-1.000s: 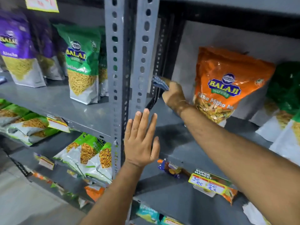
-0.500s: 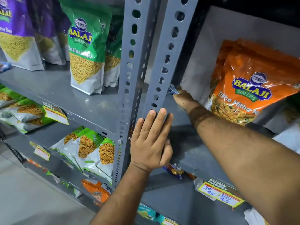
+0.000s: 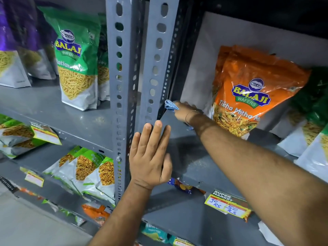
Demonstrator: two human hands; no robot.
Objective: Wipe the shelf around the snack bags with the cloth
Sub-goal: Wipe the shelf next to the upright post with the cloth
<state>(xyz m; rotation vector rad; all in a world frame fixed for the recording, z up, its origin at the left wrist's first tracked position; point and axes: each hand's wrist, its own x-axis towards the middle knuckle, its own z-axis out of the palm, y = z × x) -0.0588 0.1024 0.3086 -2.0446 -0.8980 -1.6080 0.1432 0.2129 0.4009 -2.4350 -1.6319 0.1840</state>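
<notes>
My right hand (image 3: pixel 186 112) reaches deep into the back left corner of the grey shelf (image 3: pixel 195 157) and grips a small blue cloth (image 3: pixel 170 105), which pokes out past the fingers against the rear post. An orange Balaji snack bag (image 3: pixel 248 93) stands upright just right of that hand, close to my wrist. Green and white bags (image 3: pixel 312 125) lean at the shelf's far right. My left hand (image 3: pixel 150 157) rests flat, fingers together, on the perforated grey upright (image 3: pixel 156 68) at the shelf's front edge, holding nothing.
A second perforated post (image 3: pixel 120 86) stands left of the first. The neighbouring shelf holds a green Balaji bag (image 3: pixel 76 64) and purple bags (image 3: pixel 16 41). Lower shelves carry flat green packets (image 3: pixel 88 169) and price tags (image 3: pixel 229 206). Fine dust lies on the shelf.
The view has closed in on the shelf. My right hand has pushed the cloth further back into the corner. My left hand has settled onto the upright post.
</notes>
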